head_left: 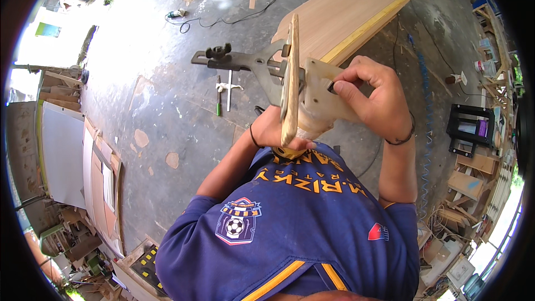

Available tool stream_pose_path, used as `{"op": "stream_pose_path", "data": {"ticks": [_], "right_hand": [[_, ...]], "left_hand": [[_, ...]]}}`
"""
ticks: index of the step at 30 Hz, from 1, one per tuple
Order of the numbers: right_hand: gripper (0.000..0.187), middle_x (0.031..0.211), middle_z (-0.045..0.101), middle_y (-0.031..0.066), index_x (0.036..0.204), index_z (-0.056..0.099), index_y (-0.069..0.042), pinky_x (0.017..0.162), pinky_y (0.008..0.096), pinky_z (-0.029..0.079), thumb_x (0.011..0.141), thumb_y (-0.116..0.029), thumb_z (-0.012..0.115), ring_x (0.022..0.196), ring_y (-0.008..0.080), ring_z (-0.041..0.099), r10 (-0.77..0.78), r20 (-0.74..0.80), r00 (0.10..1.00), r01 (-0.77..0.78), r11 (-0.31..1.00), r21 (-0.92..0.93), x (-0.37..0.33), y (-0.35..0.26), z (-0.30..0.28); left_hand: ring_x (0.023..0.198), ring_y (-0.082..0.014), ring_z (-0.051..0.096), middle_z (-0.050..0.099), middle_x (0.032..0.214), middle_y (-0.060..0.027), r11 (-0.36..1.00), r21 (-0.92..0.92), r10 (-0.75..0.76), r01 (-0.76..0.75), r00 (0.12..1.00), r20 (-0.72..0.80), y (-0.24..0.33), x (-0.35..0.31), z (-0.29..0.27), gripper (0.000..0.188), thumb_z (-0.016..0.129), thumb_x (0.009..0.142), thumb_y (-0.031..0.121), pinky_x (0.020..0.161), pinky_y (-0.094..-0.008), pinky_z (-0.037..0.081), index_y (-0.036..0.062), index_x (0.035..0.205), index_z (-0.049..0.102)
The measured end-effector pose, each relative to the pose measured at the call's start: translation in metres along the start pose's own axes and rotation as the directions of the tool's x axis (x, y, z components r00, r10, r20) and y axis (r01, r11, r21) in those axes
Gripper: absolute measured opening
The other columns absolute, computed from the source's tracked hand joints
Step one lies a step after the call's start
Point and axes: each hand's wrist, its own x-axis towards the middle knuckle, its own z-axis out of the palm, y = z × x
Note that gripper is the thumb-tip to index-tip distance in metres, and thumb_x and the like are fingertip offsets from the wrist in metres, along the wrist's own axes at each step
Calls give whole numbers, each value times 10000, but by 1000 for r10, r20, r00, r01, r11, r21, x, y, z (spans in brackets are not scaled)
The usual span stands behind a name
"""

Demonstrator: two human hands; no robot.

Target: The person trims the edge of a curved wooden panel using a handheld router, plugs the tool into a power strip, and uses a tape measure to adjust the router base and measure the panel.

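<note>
Head view shows the right hand (374, 97) pinching a small dark part against a pale flat plate (326, 97), fingers curled tight, while the left hand (274, 131) grips from below a thin wooden strip (291, 78) that stands on edge just beside that plate. Both are held up in front of the chest, with a grey metal clamp (245, 62) reaching out to the left from the strip. Well below, on the concrete floor (161, 106), lie 1 large wooden board (356, 14), a black cable (234, 19) and some hand tools (225, 89).
</note>
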Motion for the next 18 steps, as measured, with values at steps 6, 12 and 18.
{"op": "stream_pose_path", "data": {"ticks": [6, 12, 18], "right_hand": [[59, 649, 542, 54, 745, 651, -7, 576, 273, 398, 741, -52, 688, 609, 150, 494, -95, -33, 995, 89, 983, -162, -11, -17, 3], [50, 629, 547, 54, 720, 647, -43, 591, 321, 391, 728, -70, 688, 608, 209, 508, -199, -30, 980, 184, 947, -263, -21, -31, 10], [55, 659, 556, 70, 776, 659, -13, 598, 305, 398, 723, -10, 644, 642, 192, 512, -214, -95, 972, 201, 971, -129, -25, -33, 4]], "left_hand": [[899, -177, 626, 657, 972, -85, 983, 155, 101, -101, 995, 3, 2, -3, 1, 663, 847, 528, 294, 815, -315, 495, 0, 1066, 595], [791, -149, 639, 673, 867, -43, 999, 25, 43, -43, 999, 12, -7, -19, 6, 504, 867, 571, 229, 706, -286, 525, 31, 979, 648], [890, -194, 615, 661, 935, -53, 988, 152, -51, 33, 992, 117, -7, -25, -1, 464, 840, 590, 266, 791, -341, 481, 65, 968, 661]]}}
